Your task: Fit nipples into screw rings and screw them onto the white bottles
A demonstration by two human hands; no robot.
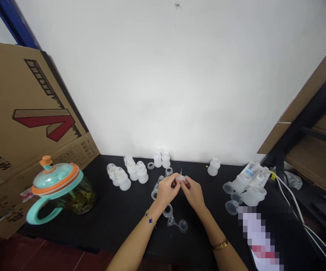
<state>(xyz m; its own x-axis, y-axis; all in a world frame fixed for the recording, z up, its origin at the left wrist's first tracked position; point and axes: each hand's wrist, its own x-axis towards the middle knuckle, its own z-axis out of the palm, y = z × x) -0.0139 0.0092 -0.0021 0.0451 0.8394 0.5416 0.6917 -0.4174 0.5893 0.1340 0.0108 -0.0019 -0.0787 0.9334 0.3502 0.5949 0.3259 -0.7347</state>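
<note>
Over the middle of the table, my left hand (pixel 167 189) and my right hand (pixel 192 192) meet with fingertips pinched on a small pale collar ring (pixel 181 178). A thin pointed translucent tip rises from the ring; it looks like a bottle nipple, though fingers partly cover it. Beneath and beside my left hand lie loose clear rings (pixel 167 210) and nipple-like pieces (pixel 172 221), some partly hidden by the hand. Nearer the front edge rests a clear round piece (pixel 183 226). Two white bottles (pixel 162 160) stand behind my hands by the wall.
Several capped white bottles (pixel 121 178) stand left of centre. A single bottle (pixel 214 167) is at the back right. More bottles (pixel 253 195), clear caps (pixel 232 207) and white cables (pixel 291 195) crowd the right. A teal-lidded jug (pixel 81 197) and a cardboard box (pixel 7 94) occupy the left.
</note>
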